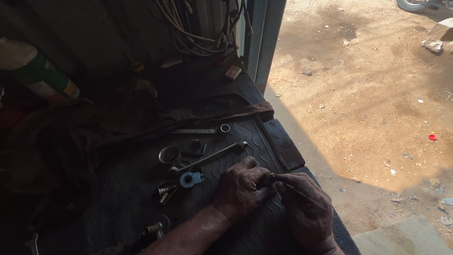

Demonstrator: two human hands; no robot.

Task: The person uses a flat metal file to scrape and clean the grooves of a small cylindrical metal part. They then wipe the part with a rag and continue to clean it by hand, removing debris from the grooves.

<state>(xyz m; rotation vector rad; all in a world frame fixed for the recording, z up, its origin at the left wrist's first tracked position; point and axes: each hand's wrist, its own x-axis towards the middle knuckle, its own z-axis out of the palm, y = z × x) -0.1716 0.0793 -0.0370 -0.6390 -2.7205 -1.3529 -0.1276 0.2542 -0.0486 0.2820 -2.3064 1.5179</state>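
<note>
My left hand [242,188] rests on a black ribbed rubber mat [226,118] and pinches a small dark part [267,179] between its fingertips. My right hand [306,208] is closed on a thin dark tool [289,185] whose tip meets that part. Both hands are grimy and touch each other at the fingertips. Just left of my left hand lies a small round metal fitting [191,179] with a hole in it.
On the mat lie a ring spanner [200,131], a long bent wrench [210,157], a metal cup-shaped ring [169,154] and small bolts [166,192]. Cables [198,28] hang at the back beside a blue post [262,38]. Sunlit dirt ground [368,85] lies right of the bench edge.
</note>
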